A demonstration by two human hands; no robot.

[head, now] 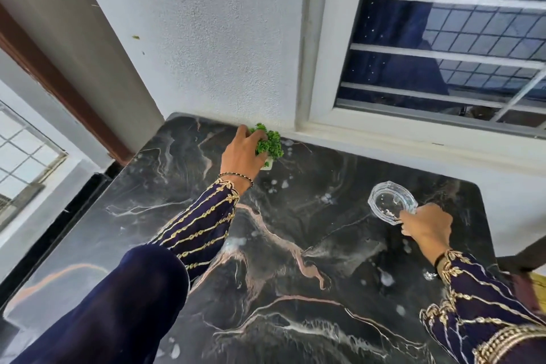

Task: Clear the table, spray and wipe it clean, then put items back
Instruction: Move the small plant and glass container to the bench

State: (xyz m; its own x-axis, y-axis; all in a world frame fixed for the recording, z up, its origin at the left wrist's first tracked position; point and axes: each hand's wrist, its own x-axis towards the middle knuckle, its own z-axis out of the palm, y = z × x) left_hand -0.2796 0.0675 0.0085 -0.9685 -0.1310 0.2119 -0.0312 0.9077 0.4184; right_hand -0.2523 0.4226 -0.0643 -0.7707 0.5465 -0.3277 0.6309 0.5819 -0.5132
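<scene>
On a dark marble table (295, 245), the left hand (240, 154) grips a small green potted plant (270, 143) while the right hand (427, 223) pinches a clear glass dish (390, 201).

The dark marble tabletop (295, 245) is open across its middle and near side. Its far edge is shut in by the white wall (206, 53) and the window frame (325, 133). A small green plant (270, 142) stands just beside the wall with the left hand (240, 154) round it. A glass dish (390, 201) sits far right, the right hand (425, 224) pinching its near rim. A dark wooden rail (520, 260) juts in at the right edge.
</scene>
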